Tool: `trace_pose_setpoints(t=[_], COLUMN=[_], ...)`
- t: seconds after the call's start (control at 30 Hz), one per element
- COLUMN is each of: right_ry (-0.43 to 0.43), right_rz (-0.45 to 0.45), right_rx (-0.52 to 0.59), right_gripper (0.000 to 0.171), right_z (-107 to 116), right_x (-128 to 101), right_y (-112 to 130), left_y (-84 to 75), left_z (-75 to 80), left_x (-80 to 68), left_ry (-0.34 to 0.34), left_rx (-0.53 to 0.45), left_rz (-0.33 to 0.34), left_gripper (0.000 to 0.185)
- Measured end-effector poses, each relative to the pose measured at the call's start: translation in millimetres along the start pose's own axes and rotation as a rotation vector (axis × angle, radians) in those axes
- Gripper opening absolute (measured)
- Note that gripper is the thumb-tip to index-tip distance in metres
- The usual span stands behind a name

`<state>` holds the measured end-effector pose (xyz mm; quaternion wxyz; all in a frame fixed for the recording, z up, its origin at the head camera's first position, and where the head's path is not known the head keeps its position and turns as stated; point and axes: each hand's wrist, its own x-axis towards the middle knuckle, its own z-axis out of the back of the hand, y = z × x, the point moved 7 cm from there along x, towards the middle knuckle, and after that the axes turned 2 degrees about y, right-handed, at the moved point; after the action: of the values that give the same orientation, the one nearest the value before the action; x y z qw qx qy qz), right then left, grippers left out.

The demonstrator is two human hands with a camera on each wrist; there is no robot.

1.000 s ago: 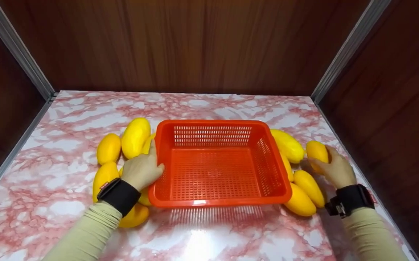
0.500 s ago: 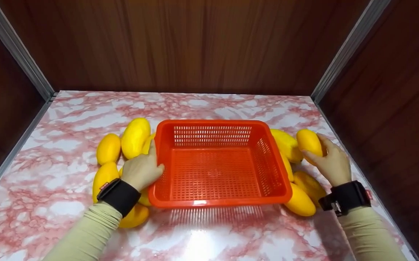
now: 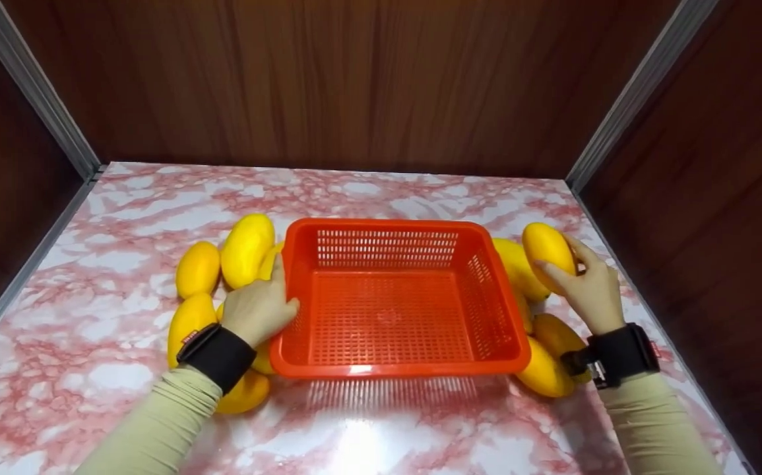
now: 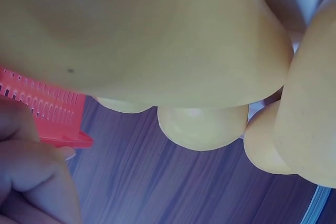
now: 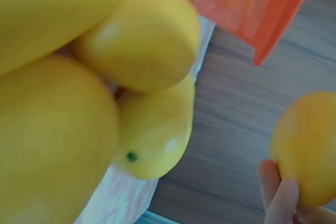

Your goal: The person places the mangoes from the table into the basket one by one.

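In the head view a red-orange plastic basket with slotted walls stands mid-table, nothing inside it. My left hand grips its left rim, thumb over the inner side. My right hand holds a yellow mango between thumb and fingers, raised to the right of the basket. In the right wrist view the held mango shows clear of the others, the basket beyond it. The left wrist view has my curled left fingers at the basket's edge.
Several mangoes crowd the basket's left side, one large mango at the back and a smaller mango beside it. More lie on the right, including a mango at the front corner. Wood-grain panels enclose the marbled table.
My right hand has lifted the mango and carried it left and farther back, nearer the basket. The left hand and the basket have stayed in place.
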<state>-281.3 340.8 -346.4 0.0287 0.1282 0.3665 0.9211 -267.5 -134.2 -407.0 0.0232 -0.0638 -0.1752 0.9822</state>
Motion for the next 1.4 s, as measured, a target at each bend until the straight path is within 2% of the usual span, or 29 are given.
trace_pose_setpoints(t=[0.27, 0.47, 0.9, 1.17, 1.4], right_ry=[0.067, 0.085, 0.112, 0.123, 0.145], right_rz=[-0.050, -0.082, -0.051, -0.039, -0.018], right_rx=[0.080, 0.144, 0.273, 0.326, 0.333], right_gripper=[0.070, 0.069, 0.064, 0.062, 0.061], right_z=[-7.7, -10.0, -24.8, -48.2, -72.9], right_x=[1.0, 3.5, 12.6, 16.9, 20.6], right_y=[11.4, 25.1, 64.7, 86.5, 91.4], left_y=[0.9, -0.2, -0.2, -0.2, 0.5], left_z=[-1.8, -0.3, 0.4, -0.5, -0.3], left_x=[0.2, 0.4, 0.0, 0.2, 0.7], left_ry=[0.015, 0.006, -0.016, -0.012, -0.020], left_rx=[-0.005, 0.001, 0.009, 0.005, -0.001], left_rz=[0.002, -0.006, -0.017, -0.015, -0.015], left_gripper=[0.086, 0.086, 0.085, 0.085, 0.085])
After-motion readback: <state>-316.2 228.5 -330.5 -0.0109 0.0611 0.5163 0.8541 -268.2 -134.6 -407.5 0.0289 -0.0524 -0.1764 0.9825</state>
